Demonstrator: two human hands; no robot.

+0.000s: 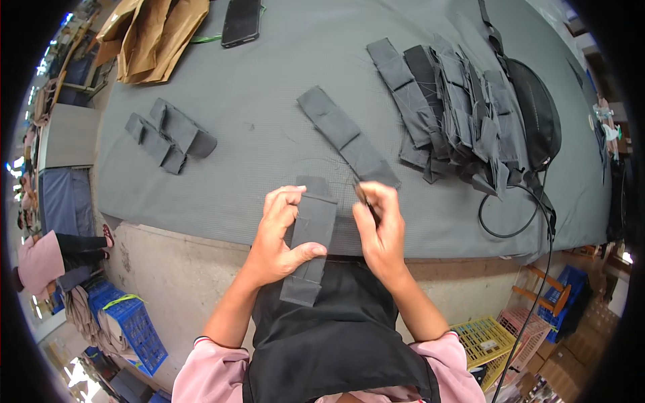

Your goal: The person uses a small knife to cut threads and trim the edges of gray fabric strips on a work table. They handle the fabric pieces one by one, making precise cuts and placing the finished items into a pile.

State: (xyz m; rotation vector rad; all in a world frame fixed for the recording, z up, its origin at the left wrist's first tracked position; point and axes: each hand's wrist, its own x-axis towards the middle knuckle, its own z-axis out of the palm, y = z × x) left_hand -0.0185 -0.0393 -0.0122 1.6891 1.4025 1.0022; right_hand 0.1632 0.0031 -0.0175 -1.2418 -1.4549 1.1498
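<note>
My left hand (pixel 279 238) is closed on a strip of dark grey sewn fabric (pixel 314 225), thumb across its front and fingers behind its edge. The strip hangs over the table's front edge, with a folded seam near its upper end. Just right of it, my right hand (pixel 381 228) is closed around small dark thread snips (pixel 362 193), their tip pointing up and away; the fingers hide most of them. Beyond both hands, another grey fabric strip (pixel 346 134) lies flat and slanted on the table, its near end beside my right fingertips.
A messy pile of grey strips (pixel 457 101) with loose threads lies at right, beside a black bag (pixel 531 111) and a black cable (pixel 500 235). Folded grey pieces (pixel 171 134) lie at left. Brown paper (pixel 158 40) and a phone (pixel 240 23) are at the back.
</note>
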